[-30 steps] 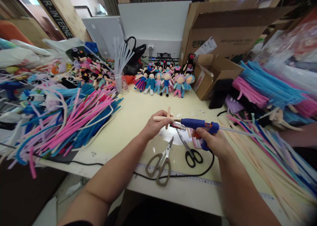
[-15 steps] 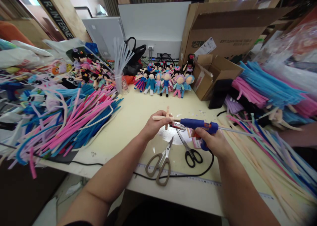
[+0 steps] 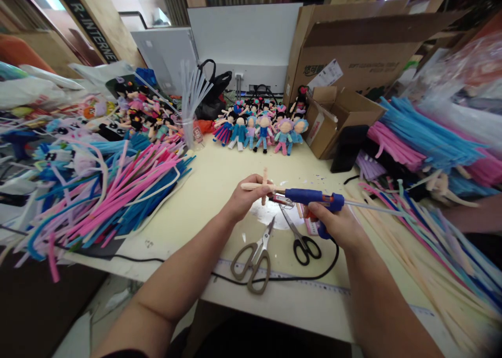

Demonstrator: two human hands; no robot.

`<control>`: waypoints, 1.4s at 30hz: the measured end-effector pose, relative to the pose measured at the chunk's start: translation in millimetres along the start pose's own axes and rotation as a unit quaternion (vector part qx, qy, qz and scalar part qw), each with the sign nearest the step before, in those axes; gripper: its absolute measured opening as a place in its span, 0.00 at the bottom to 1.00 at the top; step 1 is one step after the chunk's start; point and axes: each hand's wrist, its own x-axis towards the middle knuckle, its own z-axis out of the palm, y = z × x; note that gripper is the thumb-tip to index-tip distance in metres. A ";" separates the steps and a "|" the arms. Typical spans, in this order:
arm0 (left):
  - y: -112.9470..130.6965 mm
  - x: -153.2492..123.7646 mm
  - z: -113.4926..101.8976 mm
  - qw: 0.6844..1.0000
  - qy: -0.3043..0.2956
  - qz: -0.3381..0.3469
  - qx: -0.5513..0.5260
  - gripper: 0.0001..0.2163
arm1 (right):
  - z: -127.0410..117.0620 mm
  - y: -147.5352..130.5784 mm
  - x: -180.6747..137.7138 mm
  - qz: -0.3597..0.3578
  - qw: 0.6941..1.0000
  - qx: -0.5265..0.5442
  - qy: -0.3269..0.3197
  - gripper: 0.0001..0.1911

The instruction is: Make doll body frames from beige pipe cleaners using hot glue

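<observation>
My right hand [image 3: 331,221] is closed around the handle of a blue hot glue gun [image 3: 306,196], with a long clear glue stick [image 3: 372,207] coming out of its back end. The gun's nozzle points left and meets, or nearly meets, the cream pipe cleaners [image 3: 251,186] pinched in my left hand [image 3: 251,197]. These pieces form a cross, one lying level and one upright. Fingers hide part of the crossing. Below the hands lie grey-handled scissors [image 3: 254,264] and black-handled scissors [image 3: 304,245], both with blades apart.
Loose pipe cleaners [image 3: 129,191] heap at the left, more bundles [image 3: 431,133] at the right. Finished pipe-cleaner dolls [image 3: 262,133] stand at the back beside a small cardboard box [image 3: 333,123] and a cup of glue sticks [image 3: 190,123]. A black cord [image 3: 282,278] crosses the front edge over a ruler.
The glue gun has shifted very slightly left toward the pipe cleaners. Both hands otherwise keep the same hold and place.
</observation>
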 end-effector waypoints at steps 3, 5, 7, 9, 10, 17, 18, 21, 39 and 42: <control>0.2 -0.1 0.1 1.000 -0.002 0.002 0.000 0.09 | -0.2 -0.9 -0.4 0.005 1.000 -0.003 0.004 0.20; 0.6 -0.2 0.3 1.000 0.000 0.002 0.002 0.09 | -0.9 -1.4 -0.7 0.014 1.000 -0.008 0.004 0.20; 1.0 -0.4 0.5 1.000 0.002 -0.001 0.005 0.09 | -1.8 -2.3 -1.1 0.018 1.000 -0.011 0.003 0.20; 1.4 -0.6 0.7 1.000 0.003 -0.002 0.005 0.10 | -2.7 -3.2 -1.5 0.017 1.000 -0.014 0.002 0.21; 1.7 -0.8 0.8 1.000 0.001 -0.003 0.004 0.10 | -3.1 -3.4 -1.7 0.014 1.000 -0.015 0.003 0.21; 2.9 -1.3 1.8 1.000 -0.001 -0.005 0.017 0.10 | -1.9 -0.8 -2.1 0.011 1.000 0.024 0.011 0.21; 2.9 -1.4 1.9 1.000 -0.002 -0.005 0.019 0.09 | -1.5 -0.3 -1.9 0.010 0.999 0.030 0.010 0.21; 2.4 -1.7 2.2 1.000 -0.008 -0.001 0.019 0.09 | -0.5 0.7 -1.5 0.006 1.000 0.028 0.011 0.20; -0.4 -0.9 1.0 1.000 -0.004 -0.003 -0.019 0.09 | 1.7 -2.1 -1.1 0.009 1.000 0.029 0.004 0.21; -0.3 -0.9 0.9 1.000 -0.002 -0.007 -0.016 0.10 | 1.2 -0.6 -1.1 0.010 1.000 0.023 0.011 0.21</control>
